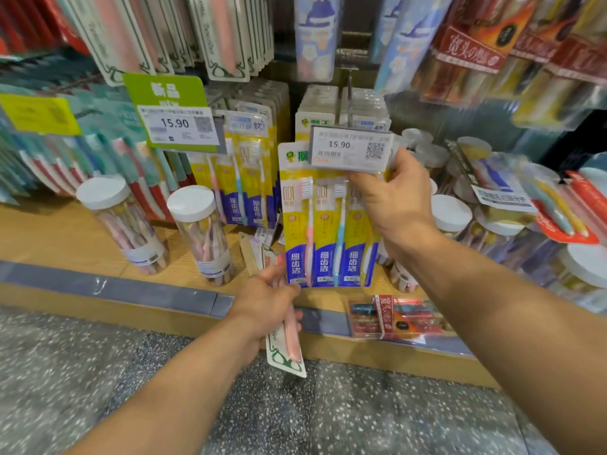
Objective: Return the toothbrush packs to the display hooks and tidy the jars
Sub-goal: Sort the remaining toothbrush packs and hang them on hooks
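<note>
My right hand [391, 198] grips the top of a yellow and blue toothbrush pack [325, 224] just under the 15.90 price tag [351, 147] at the end of a display hook. My left hand [266, 303] holds a slim white pack with a pink toothbrush [287, 353], its lower end pointing at the floor. Two clear jars with white lids [124, 221] [203, 231] stand tilted on the wooden shelf at left. Several more jars [451, 215] crowd the shelf at right.
A red toothbrush pack [397, 318] lies on the shelf's front edge [164, 295]. Loose packs [259, 247] lie flat behind my left hand. More yellow packs [246, 165] hang at centre, with white and pink packs [226, 34] above. Speckled floor is below.
</note>
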Available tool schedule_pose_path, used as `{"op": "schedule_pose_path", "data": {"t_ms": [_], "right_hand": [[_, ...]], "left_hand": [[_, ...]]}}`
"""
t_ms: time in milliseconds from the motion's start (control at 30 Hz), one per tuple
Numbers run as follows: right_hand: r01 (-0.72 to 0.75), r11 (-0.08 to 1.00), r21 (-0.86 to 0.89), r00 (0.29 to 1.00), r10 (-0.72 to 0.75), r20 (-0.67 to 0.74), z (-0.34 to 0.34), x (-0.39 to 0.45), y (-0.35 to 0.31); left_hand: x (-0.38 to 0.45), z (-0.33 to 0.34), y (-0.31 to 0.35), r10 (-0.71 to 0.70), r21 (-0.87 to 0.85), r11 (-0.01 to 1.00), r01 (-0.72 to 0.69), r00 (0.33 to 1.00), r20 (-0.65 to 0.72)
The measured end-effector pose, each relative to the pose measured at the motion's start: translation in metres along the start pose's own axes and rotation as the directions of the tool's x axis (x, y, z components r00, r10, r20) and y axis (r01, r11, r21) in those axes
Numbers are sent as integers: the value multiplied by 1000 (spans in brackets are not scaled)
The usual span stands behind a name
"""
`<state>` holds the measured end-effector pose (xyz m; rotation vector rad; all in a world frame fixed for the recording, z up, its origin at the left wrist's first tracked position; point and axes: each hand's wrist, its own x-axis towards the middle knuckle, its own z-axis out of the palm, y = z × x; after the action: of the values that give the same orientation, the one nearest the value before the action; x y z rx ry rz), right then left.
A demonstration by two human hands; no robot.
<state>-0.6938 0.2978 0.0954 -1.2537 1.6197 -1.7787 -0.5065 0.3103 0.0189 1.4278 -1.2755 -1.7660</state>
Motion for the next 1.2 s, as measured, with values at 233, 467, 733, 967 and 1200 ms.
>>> {"op": "schedule_pose_path", "data": {"t_ms": [233, 467, 733, 967, 1200], "right_hand": [[45, 999, 14, 999, -45, 4, 4, 2, -1], [81, 995, -67, 992, -87, -93, 2, 2, -1], [72, 996, -54, 997, -71, 14, -1, 4, -2], [-2, 1000, 11, 1000, 2, 13, -4, 16, 10], [21, 998, -62, 999, -22, -25, 2, 33, 8]], "left_hand": [[12, -1, -1, -28, -27, 999, 27, 998, -52], [16, 7, 2, -65, -87, 994, 60, 996, -57], [14, 5, 3, -62, -92, 994, 53, 993, -99], [13, 6, 2, -83, -90, 993, 76, 993, -86], [11, 9, 3, -56, -47, 998, 52, 995, -83]]}}
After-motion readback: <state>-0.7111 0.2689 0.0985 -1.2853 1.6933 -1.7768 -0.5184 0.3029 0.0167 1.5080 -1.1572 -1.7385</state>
